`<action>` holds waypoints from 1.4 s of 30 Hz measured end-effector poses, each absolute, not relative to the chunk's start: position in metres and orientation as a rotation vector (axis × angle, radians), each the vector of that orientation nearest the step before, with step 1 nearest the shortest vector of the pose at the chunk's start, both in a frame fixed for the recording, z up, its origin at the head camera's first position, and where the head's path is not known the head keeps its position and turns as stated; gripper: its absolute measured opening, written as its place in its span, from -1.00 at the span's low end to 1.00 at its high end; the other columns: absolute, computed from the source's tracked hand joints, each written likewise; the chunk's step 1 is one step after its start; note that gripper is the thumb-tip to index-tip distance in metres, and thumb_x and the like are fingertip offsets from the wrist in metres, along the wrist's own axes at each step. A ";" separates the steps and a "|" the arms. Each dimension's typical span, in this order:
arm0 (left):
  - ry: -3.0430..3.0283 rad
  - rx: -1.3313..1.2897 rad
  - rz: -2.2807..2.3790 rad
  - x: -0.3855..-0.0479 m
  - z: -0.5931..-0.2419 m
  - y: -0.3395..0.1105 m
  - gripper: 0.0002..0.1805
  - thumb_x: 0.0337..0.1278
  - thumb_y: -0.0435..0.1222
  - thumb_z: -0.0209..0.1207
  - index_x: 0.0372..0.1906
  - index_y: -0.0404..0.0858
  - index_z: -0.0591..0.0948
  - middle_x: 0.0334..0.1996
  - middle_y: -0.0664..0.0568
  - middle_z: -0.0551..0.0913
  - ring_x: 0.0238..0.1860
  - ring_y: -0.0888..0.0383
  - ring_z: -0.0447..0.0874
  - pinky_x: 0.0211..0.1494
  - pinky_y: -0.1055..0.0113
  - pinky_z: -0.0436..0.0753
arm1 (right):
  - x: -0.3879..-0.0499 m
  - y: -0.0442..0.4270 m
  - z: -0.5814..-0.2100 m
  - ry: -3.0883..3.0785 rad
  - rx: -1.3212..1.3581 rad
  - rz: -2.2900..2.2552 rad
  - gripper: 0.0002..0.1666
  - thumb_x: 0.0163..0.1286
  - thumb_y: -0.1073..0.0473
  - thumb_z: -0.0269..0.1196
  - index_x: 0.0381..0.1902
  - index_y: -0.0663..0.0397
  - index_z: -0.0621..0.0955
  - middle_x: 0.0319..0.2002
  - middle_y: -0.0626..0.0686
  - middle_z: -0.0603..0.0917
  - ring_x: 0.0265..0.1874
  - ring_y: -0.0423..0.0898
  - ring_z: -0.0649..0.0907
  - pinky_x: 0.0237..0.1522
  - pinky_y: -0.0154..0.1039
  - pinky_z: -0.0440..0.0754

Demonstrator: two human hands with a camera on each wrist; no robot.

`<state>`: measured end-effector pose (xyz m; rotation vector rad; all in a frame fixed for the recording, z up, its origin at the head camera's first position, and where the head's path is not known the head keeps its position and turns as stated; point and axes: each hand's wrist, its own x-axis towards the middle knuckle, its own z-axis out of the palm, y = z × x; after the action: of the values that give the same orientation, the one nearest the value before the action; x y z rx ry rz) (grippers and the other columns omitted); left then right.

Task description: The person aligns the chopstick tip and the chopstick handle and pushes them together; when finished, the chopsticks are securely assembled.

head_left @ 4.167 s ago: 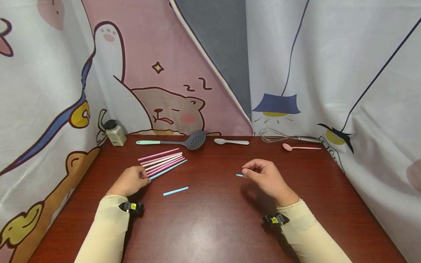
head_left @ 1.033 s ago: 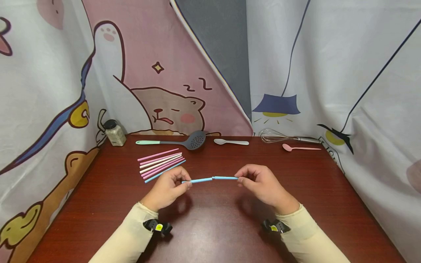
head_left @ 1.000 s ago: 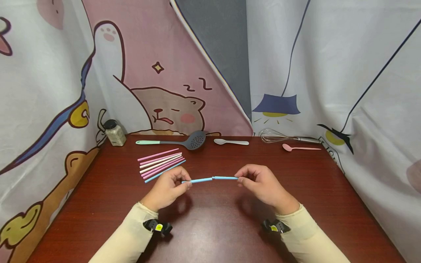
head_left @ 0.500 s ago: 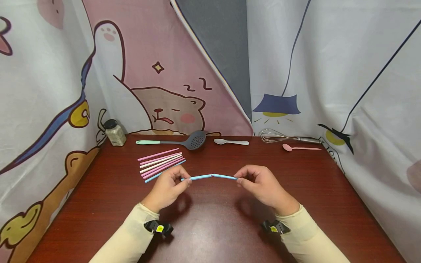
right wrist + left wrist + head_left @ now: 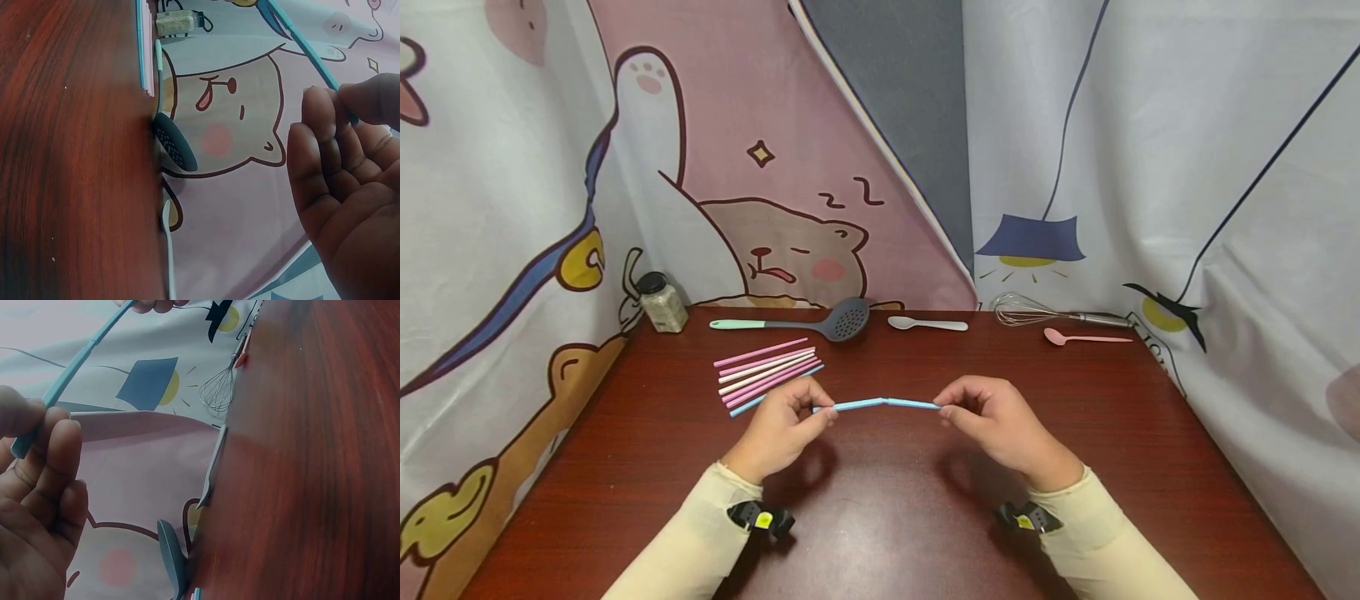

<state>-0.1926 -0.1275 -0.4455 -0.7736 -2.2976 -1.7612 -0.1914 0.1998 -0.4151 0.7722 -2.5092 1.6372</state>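
In the head view, my left hand [image 5: 781, 429] pinches a short blue straw piece [image 5: 859, 405] between thumb and fingertips. Its counterpart, my right hand [image 5: 1003, 423], pinches the far end of a second blue straw piece [image 5: 913, 404]. Their inner ends meet midway between the hands, held above the table and forming a slight peak. A narrow joint shows along the blue straw [image 5: 70, 374] in the left wrist view. From the right wrist, thumb and fingers grip the blue straw [image 5: 307, 49] near its tip. Behind the left hand lie several pink and white straws [image 5: 762, 352] and a longer blue one.
Along the dark red table's [image 5: 880, 517] back edge lie a slotted skimmer [image 5: 848, 321], a white spoon [image 5: 928, 324], a whisk [image 5: 1030, 311] and a pink spoon [image 5: 1054, 336]. A black-lidded jar [image 5: 662, 307] stands at the back left. Printed curtains surround the table.
Earlier, my left hand was at the straw row while one short blue piece lay on the table; it now holds that piece. The two inner ends, offset a second ago, now line up.
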 end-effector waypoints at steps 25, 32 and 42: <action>-2.275 -0.804 -1.735 -0.192 -0.447 -0.125 -0.90 0.26 -0.51 0.35 -0.21 -0.35 0.64 -0.43 -0.05 0.72 -0.42 0.32 0.58 -0.38 0.41 0.57 | -0.194 0.199 -0.417 -2.560 0.683 1.603 -0.88 0.35 0.39 0.39 -0.27 0.07 0.75 -0.45 0.00 0.71 -0.47 -0.24 0.61 -0.43 -0.35 0.55; -2.263 -0.743 -1.774 -0.195 -0.447 -0.128 -0.92 0.24 -0.55 0.30 -0.22 -0.38 0.66 -0.45 -0.06 0.67 -0.41 0.31 0.57 -0.36 0.42 0.55 | -0.194 0.200 -0.415 -2.552 0.663 1.609 -0.93 0.37 0.40 0.38 -0.26 0.15 0.75 -0.45 0.04 0.72 -0.45 -0.22 0.63 -0.42 -0.34 0.56; -2.165 -0.722 -1.903 -0.195 -0.446 -0.129 -0.94 0.25 -0.60 0.24 -0.22 -0.49 0.61 -0.42 -0.26 0.70 -0.37 0.28 0.71 -0.29 0.43 0.68 | -0.196 0.202 -0.416 -2.583 0.618 1.582 -0.92 0.37 0.38 0.40 -0.19 0.20 0.75 -0.39 0.18 0.74 -0.45 -0.23 0.64 -0.44 -0.35 0.54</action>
<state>-0.1948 -0.1292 -0.4459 -0.7219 -2.1653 -1.9033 -0.1961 0.2024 -0.4162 0.6183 -2.5832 1.5822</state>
